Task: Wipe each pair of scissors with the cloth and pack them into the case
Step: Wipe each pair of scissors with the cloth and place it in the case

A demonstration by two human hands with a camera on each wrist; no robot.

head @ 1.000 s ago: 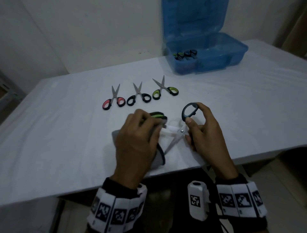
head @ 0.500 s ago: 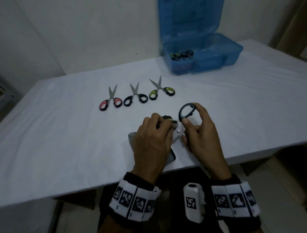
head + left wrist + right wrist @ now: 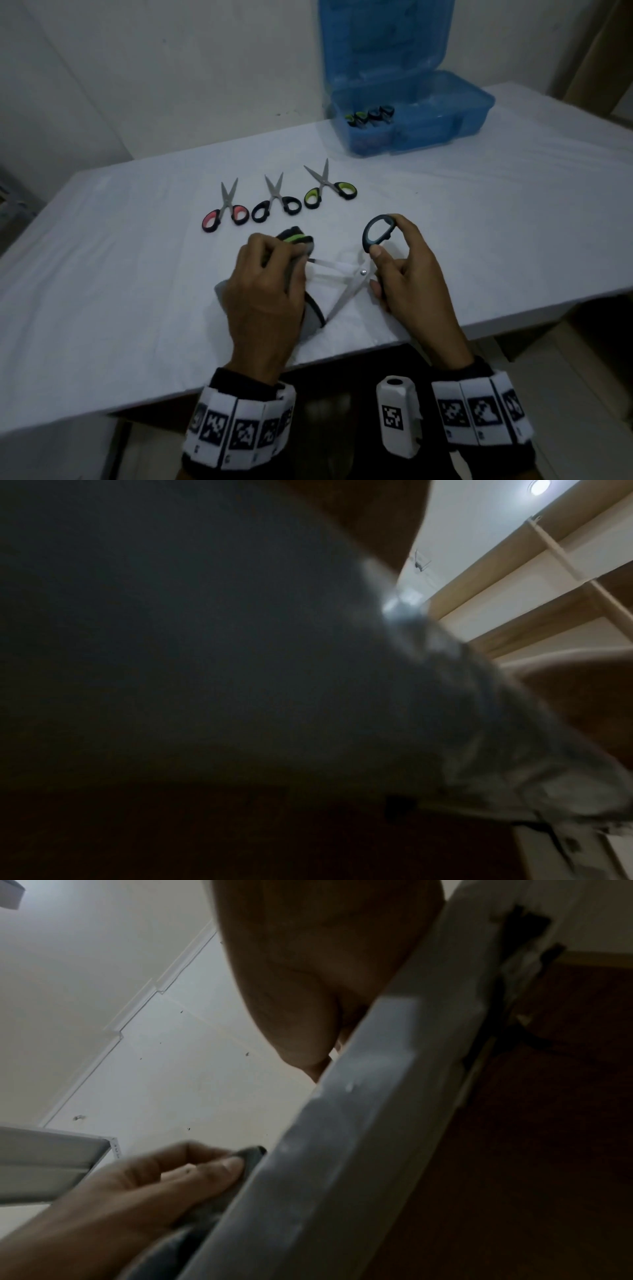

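In the head view my right hand [image 3: 394, 260] holds a pair of dark-handled scissors [image 3: 363, 272] spread wide open, one handle loop [image 3: 378, 233] raised between thumb and fingers. My left hand [image 3: 270, 274] grips the grey cloth [image 3: 310, 317] with a green-edged corner, pinching it around the far end of one blade [image 3: 325, 264]. The other blade [image 3: 344, 298] points down toward the table's near edge. Three more scissors lie in a row behind: red-handled [image 3: 226, 214], black-handled [image 3: 275, 204], green-handled [image 3: 329, 190]. The blue case [image 3: 428, 116] stands open at the back. Its left compartment holds several scissors [image 3: 370, 116].
The white table [image 3: 102, 291] ends just below my hands, with dark space under it. The case's raised lid [image 3: 383, 44] leans against the wall. The left wrist view is mostly dark cloth [image 3: 514, 723]; the right wrist view shows the table edge [image 3: 342, 1123] and my left hand [image 3: 171, 1183].
My left hand with the cloth slid along the blade toward the pivot, then back out to the blade's far end. The right hand kept its grip on the scissors.
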